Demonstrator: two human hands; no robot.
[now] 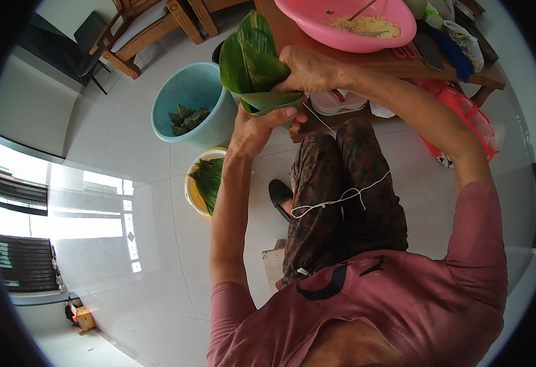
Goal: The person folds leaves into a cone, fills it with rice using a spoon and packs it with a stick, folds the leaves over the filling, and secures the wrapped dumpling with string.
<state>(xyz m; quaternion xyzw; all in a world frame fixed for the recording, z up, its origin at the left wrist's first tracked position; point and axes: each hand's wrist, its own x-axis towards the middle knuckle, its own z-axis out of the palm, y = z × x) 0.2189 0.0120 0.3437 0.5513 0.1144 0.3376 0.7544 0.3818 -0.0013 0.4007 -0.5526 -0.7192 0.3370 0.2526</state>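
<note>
Long green leaves [254, 58], folded together into a cone at their lower end, are held up in front of me. My left hand [260, 126] is wrapped round the cone from below, its thumb across the near side. At the right side of the leaves, my right hand [307, 68] grips them with its fingers closed, some fingertips hidden at the cone's opening. White string [341, 199] lies across my patterned trousers.
A pink basin [353, 41] of grain with a utensil stands on the wooden table [341, 58]. A blue bucket [213, 125] holds leaf-wrapped bundles. Below it, a yellow-and-white basket [189, 189] holds leaves. A red basket [463, 110] is at right.
</note>
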